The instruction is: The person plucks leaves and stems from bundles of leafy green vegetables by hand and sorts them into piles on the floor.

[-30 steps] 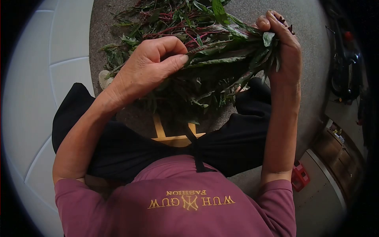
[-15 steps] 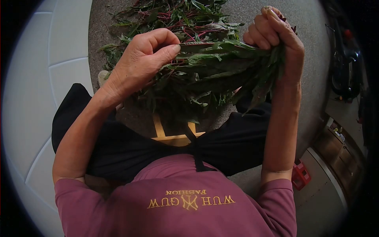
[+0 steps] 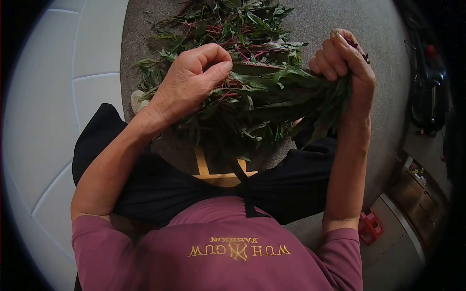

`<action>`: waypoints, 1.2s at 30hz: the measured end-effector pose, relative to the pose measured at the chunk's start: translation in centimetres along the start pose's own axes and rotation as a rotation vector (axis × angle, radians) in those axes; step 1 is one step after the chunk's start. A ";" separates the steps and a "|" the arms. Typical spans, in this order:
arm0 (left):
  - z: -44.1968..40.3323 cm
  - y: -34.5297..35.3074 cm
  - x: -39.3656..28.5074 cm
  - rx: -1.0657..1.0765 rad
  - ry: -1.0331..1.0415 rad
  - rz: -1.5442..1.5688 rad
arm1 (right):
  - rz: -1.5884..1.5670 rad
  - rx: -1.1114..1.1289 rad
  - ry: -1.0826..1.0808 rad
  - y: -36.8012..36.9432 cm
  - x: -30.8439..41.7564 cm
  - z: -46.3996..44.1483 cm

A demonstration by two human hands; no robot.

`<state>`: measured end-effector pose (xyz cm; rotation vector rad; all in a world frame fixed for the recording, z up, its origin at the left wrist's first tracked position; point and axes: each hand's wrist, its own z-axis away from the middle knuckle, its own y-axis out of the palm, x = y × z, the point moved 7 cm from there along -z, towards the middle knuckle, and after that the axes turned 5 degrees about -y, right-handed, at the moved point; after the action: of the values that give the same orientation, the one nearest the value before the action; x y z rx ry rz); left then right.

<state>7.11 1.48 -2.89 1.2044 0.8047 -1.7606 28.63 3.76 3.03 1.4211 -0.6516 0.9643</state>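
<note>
Pinching a long leaf [image 3: 257, 69], our left hand [image 3: 194, 75] has thumb and forefinger together; our right hand [image 3: 347, 63] is curled tight round a leafy bunch [image 3: 296, 97]. We have that bunch stretched between both hands, over red-stemmed greens [image 3: 221, 29] heaped on speckled floor [image 3: 330, 19].

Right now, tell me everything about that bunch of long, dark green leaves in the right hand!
The bunch of long, dark green leaves, limp and pointed, is gripped in the closed right hand, its end there dark reddish. It droops below and spreads leftward. The left hand pinches a narrow leaf; whether that belongs to the bunch is unclear.
</note>
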 end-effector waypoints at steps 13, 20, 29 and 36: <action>-0.3 -1.1 0.2 -0.119 0.027 0.024 | 0.063 -0.133 -0.069 -1.1 0.4 0.0; -0.7 -1.5 0.7 -0.176 0.096 -0.015 | 0.195 -0.141 -0.045 -0.6 0.3 0.3; -0.5 1.2 0.8 0.013 0.202 -0.191 | -0.004 0.057 0.023 1.3 -0.7 0.5; 0.0 2.4 1.3 0.200 -0.086 -0.114 | -0.100 0.067 0.005 0.9 0.0 0.2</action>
<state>8.99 0.01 -4.24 1.2224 0.6704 -2.0107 27.91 3.50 3.50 1.4957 -0.5440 0.9177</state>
